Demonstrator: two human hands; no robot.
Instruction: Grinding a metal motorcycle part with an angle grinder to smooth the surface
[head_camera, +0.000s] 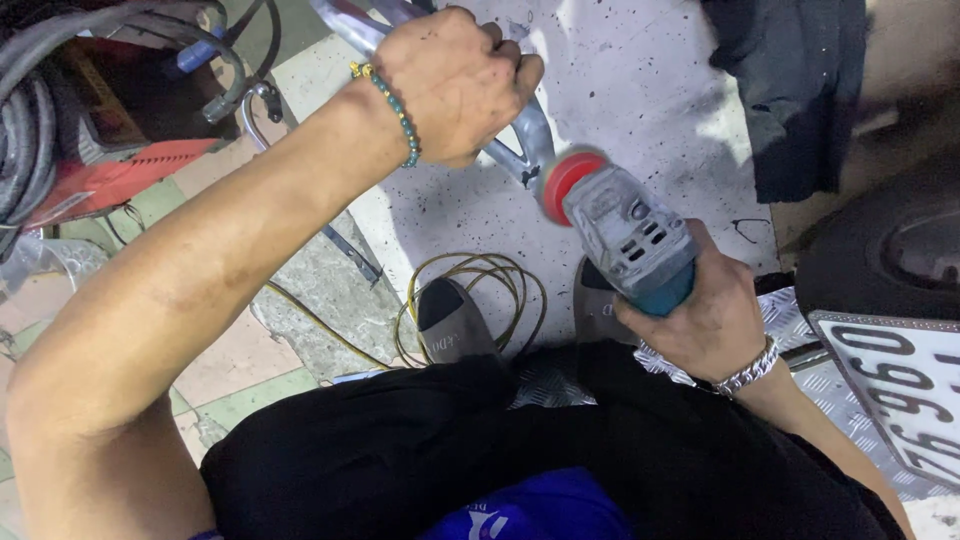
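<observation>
My left hand (455, 85), with a green bead bracelet at the wrist, is closed around a bent grey metal tube (530, 135) that runs from the top of the view down to the right. My right hand (715, 315), wearing a silver chain bracelet, grips the teal body of an angle grinder (630, 235). The grinder's red disc (565, 180) sits against the lower end of the metal tube. My knees in black trousers fill the bottom of the view.
A red machine with thick grey hoses (90, 130) stands at the upper left. A coiled yellowish cable (500, 280) lies on the speckled floor by my grey shoes (450, 320). A vehicle's rear with a number plate (900, 370) is at the right. Dark cloth (790, 90) hangs above.
</observation>
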